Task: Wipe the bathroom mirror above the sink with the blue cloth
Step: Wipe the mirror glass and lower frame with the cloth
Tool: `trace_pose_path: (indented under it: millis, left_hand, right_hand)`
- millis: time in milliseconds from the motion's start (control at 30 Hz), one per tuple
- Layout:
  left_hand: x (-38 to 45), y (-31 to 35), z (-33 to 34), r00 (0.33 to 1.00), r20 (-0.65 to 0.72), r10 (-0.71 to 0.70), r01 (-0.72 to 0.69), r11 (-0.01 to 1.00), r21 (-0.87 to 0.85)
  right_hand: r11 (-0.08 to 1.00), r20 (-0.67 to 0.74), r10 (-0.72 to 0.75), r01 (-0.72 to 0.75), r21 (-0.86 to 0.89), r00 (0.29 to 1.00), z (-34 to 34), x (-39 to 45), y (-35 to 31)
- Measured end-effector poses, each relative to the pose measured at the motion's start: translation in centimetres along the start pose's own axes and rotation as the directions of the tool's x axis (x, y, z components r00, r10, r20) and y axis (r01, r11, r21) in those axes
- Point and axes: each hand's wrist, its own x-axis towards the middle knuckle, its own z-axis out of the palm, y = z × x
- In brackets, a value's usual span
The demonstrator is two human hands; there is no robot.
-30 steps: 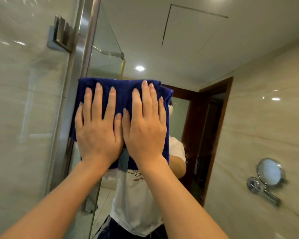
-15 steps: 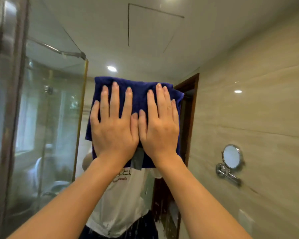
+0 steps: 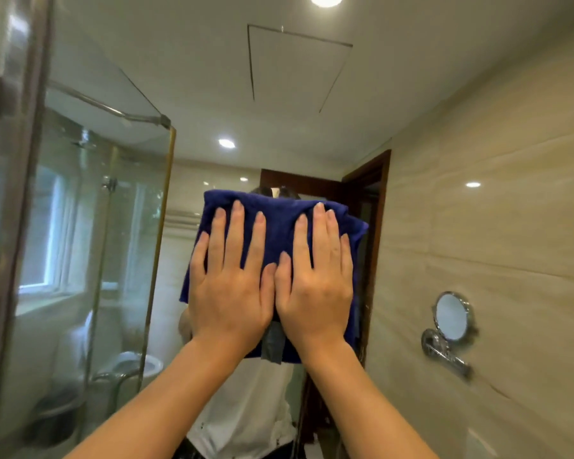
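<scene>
A folded blue cloth (image 3: 279, 226) is pressed flat against the bathroom mirror (image 3: 212, 94) at centre frame by two bare hands set side by side. The left hand (image 3: 231, 286) is laid on the cloth's left half, fingers straight and slightly spread, thumb tucked in toward the middle. The right hand (image 3: 315, 289) is laid on the right half the same way, fingers straight and nearly together; the two thumbs are touching or almost touching at the cloth's midline. Nothing is gripped by either hand: the cloth is held by flat palms only. A grey tag (image 3: 272, 344) is seen hanging from the cloth's bottom edge, btwn the wrists. In the glass behind the cloth, a reflected person in a white shirt (image 3: 246, 409) is mostly hidden by it. A glass shower enclosure (image 3: 90, 226) w/ a brass-coloured edge is shown at left of frame, a toilet (image 3: 140, 366) at lower left. At right of frame, a small round chrome mirror (image 3: 451, 318) is mounted on the tiled wall (image 3: 494, 210). Ceiling lights (image 3: 226, 143) are reflected at upper centre.
</scene>
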Motion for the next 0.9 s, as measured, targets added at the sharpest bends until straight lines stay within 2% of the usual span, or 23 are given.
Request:
trace_pose_path:
  millis: [133, 400, 500, 667, 767, 900]
  left_hand:
    - [2.4, 0.1, 0.1, 1.0, -0.013, 0.017, -0.016, 0.999, 0.032]
    - [13.7, -0.3, -0.3, 0.997, -0.069, -0.025, 0.028, 0.999, 0.041]
    - [17.9, -0.7, -0.7, 0.999, -0.05, 0.02, -0.018, 0.999, 0.043]
    - [24.5, -0.5, -2.0, 0.991, 0.019, 0.136, -0.136, 0.991, 0.012]
    - [24.6, 0.3, -2.5, 0.967, 0.043, 0.251, -0.249, 0.968, -0.045]
    - [19.9, 1.3, -1.7, 0.921, 0.037, 0.388, -0.385, 0.92, -0.075]
  right_hand:
    - [0.998, -0.015, -0.056, 0.056, -0.009, 0.998, 0.5, 2.4, 0.6]
    - [0.997, -0.102, -0.076, 0.075, -0.011, 0.992, 2.0, 14.1, 1.5]
    - [1.0, -0.146, -0.009, 0.008, -0.002, 0.989, 2.5, 17.2, 1.6]
    - [0.983, -0.194, 0.184, -0.183, 0.024, 0.964, 3.0, 20.4, 1.6]
    - [0.96, -0.198, 0.277, -0.28, 0.013, 0.94, 2.5, 18.8, 1.8]
    - [0.925, -0.223, 0.377, -0.377, 0.042, 0.899, 1.9, 13.0, 1.9]
